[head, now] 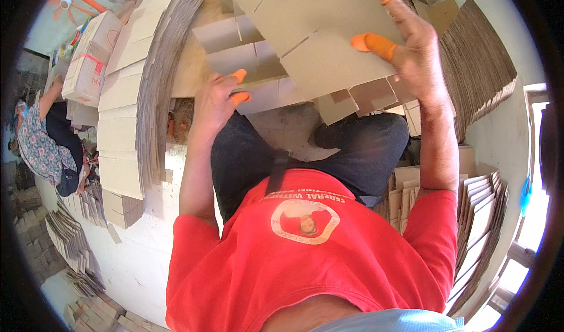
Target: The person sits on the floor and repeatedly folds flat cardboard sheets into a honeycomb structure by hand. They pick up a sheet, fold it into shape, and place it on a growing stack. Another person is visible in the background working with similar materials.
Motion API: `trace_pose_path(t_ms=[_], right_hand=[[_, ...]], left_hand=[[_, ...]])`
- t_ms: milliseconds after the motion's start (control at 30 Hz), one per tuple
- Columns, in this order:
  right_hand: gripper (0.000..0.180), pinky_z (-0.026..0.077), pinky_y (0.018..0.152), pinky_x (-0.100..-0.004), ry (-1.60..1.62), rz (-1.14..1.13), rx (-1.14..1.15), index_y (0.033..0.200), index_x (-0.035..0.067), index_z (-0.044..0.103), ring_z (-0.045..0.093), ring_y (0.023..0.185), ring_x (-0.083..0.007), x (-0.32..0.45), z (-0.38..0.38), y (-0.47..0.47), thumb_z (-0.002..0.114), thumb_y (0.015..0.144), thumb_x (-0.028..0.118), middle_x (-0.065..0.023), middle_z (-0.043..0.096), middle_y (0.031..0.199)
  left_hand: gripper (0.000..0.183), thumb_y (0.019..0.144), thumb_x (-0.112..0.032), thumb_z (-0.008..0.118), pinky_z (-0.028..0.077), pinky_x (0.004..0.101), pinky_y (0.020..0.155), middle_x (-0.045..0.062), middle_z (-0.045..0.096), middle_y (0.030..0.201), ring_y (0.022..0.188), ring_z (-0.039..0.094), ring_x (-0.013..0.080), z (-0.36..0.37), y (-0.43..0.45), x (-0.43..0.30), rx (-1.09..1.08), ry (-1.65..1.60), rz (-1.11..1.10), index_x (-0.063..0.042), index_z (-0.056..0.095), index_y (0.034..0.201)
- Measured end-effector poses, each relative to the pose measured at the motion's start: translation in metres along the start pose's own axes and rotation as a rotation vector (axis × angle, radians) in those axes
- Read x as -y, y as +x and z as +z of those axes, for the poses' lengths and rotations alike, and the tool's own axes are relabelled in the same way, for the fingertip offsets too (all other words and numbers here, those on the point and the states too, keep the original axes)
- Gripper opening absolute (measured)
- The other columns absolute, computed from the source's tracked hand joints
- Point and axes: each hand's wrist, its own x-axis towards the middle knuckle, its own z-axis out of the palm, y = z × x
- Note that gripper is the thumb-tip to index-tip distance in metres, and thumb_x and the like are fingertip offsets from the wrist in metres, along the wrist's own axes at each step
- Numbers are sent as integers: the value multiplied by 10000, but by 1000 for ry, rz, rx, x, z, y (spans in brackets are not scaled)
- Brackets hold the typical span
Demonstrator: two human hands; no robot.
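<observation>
A large flat cardboard sheet [335, 46] with slits cut into it lies tilted before me. My right hand [416, 52] grips it by the right edge, the thumb resting on its upper face and orange finger cots on the thumb and index finger; the other fingers are mostly hidden. My left hand [218, 96] hovers left of the sheet, thumb and index finger apart and holding nothing, both tipped with orange cots. Beneath and beside the sheet, slotted cardboard pieces [246, 63] lie in overlapping rows on a wooden surface [187, 68].
A long stack of cardboard [128, 90] runs along my left, with a taped carton [90, 61] beyond it. Another tall stack [478, 63] stands at right, and more sheets [478, 217] lean by the wall. A person [48, 142] is at far left, near an orange fan [66, 1].
</observation>
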Motion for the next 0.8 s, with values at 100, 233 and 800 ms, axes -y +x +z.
trace_pose_path(t_ms=[100,233,800], right_hand=[[638,352,1040,-292,-54,3,94,1307,-59,469,435,1305,-227,17,19,7,745,732,-41,-193,447,1409],[574,328,1060,-303,-73,5,123,1251,-87,495,410,1323,-236,25,22,10,742,735,-40,-205,452,1397],[636,480,905,-344,-115,89,123,1324,-10,458,578,1151,-306,14,46,0,664,728,-96,-205,561,1263]], left_hand=[[294,699,-87,757,481,353,686,130,656,867,764,606,281,12,-2,4,-15,-9,11,-65,713,989],[172,702,-96,723,483,398,650,109,665,769,745,599,277,17,-3,5,-66,-12,-32,-61,697,868],[216,695,-84,750,471,374,652,135,650,740,720,595,292,21,6,8,-76,-38,3,-27,704,898]])
